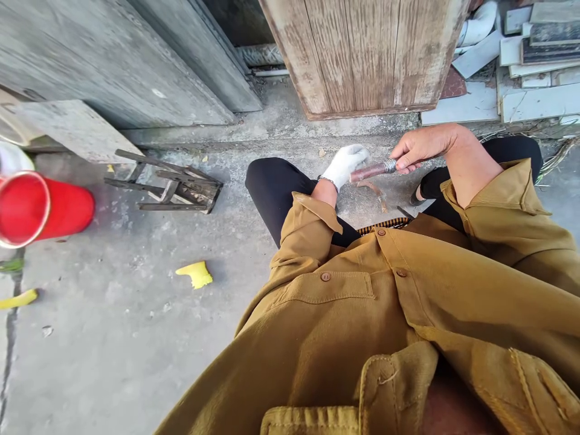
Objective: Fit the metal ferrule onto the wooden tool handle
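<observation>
My right hand [419, 151], bare, is closed on one end of a reddish-brown rod-like handle [369, 172], where metal wire [389, 165] is coiled round it. The handle's free end points left, beside my left hand [347, 166] in a white glove. The gloved fingers curl toward the handle; whether they grip it or something behind it is hidden. Below the handle, a thin curved brownish piece [377, 194] shows against the concrete between my knees. I cannot tell whether it is joined to the handle.
A small dark wooden stool [181, 184] lies tipped to the left. Beyond it is a red bucket [67, 205]. Yellow scraps [196, 275] lie on the concrete floor. Wooden boards [353, 57] lean ahead, and stacked tiles [539, 96] stand at the far right.
</observation>
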`<state>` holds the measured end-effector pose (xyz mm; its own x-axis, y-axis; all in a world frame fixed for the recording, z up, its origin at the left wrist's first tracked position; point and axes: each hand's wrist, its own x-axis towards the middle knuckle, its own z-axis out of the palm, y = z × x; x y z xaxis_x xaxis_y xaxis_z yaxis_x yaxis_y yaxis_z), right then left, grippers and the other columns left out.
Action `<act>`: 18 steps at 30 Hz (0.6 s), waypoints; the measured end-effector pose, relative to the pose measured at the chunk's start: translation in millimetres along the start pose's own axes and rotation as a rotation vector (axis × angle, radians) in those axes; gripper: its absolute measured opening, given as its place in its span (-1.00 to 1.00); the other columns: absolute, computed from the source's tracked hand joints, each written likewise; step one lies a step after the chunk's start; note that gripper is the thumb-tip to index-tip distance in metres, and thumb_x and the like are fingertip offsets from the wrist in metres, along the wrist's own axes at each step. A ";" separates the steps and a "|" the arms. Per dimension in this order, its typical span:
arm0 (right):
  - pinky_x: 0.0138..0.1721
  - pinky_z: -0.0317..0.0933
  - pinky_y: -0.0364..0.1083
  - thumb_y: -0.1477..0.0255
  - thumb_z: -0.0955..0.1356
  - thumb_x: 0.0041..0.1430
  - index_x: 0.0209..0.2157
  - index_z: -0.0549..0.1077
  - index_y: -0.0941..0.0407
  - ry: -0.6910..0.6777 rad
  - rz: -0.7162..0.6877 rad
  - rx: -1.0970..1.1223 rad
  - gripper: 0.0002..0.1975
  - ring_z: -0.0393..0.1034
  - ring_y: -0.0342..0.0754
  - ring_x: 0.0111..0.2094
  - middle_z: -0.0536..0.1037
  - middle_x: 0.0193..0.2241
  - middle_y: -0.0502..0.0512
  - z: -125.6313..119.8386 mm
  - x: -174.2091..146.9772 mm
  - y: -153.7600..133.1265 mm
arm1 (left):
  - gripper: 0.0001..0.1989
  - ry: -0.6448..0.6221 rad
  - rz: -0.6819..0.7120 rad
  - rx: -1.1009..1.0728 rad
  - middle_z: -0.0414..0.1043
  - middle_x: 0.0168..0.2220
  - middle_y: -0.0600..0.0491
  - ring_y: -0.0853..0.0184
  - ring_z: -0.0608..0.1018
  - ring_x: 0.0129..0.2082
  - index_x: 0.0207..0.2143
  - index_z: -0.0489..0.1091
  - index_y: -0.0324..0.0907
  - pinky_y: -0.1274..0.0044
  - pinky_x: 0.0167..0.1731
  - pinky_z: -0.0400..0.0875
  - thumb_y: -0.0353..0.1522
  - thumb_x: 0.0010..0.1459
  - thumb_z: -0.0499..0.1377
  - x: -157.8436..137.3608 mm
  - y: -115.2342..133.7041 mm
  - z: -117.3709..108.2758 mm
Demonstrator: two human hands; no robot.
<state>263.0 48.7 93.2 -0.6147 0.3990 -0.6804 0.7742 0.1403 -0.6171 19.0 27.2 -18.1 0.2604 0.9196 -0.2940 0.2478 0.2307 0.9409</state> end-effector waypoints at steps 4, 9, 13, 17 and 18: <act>-0.29 0.18 -0.12 0.26 0.42 0.48 -0.33 0.49 0.15 0.334 -0.041 0.287 -0.70 0.26 -0.15 -0.40 0.50 -0.41 0.05 4.5 0.8 -1.9 | -0.78 -0.155 -0.035 -0.025 0.38 -0.56 0.14 0.47 0.26 -0.62 -0.44 0.41 -0.17 0.54 -0.55 0.18 -0.38 0.28 0.31 -15.7 -0.5 22.8; -0.25 0.18 -0.07 0.38 0.34 0.53 -0.35 0.44 0.16 0.628 0.176 0.176 -0.71 0.29 -0.09 -0.35 0.56 -0.33 0.19 3.3 18.1 0.0 | -0.69 -0.411 0.069 -0.126 0.39 -0.60 0.07 0.40 0.35 -0.64 -0.43 0.47 -0.13 0.46 -0.51 0.38 -0.14 0.24 0.39 -30.0 6.1 28.6; -0.26 0.11 -0.04 0.36 0.40 0.47 -0.43 0.46 0.18 0.282 0.360 -0.284 -0.67 0.26 -0.09 -0.39 0.50 -0.44 0.14 6.1 27.7 0.4 | -0.76 -0.350 0.158 -0.103 0.54 -0.49 -0.04 0.30 0.49 -0.56 -0.42 0.52 -0.07 0.39 -0.50 0.42 -0.16 0.21 0.40 -28.8 9.2 20.8; -0.33 0.13 -0.09 0.38 0.38 0.48 -0.44 0.50 0.18 -0.175 0.146 -0.206 -0.65 0.23 -0.15 -0.49 0.45 -0.54 0.01 10.5 23.9 -0.2 | -0.78 -0.227 0.197 -0.046 0.53 -0.51 0.00 0.29 0.51 -0.54 -0.43 0.51 -0.06 0.39 -0.47 0.44 -0.18 0.20 0.38 -27.4 12.7 11.1; -0.34 0.14 -0.11 0.39 0.38 0.47 -0.44 0.50 0.17 -0.236 0.064 -0.151 -0.67 0.24 -0.15 -0.49 0.44 -0.54 -0.01 10.5 21.0 -0.6 | -0.77 -0.218 0.203 -0.031 0.53 -0.52 0.00 0.28 0.52 -0.52 -0.43 0.51 -0.06 0.39 -0.47 0.45 -0.17 0.19 0.39 -27.5 13.1 9.8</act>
<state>248.1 47.6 75.2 -0.5682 0.1918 -0.8002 0.8154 0.2620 -0.5162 24.2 1.8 0.7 0.4966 0.8589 -0.1253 0.1424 0.0618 0.9879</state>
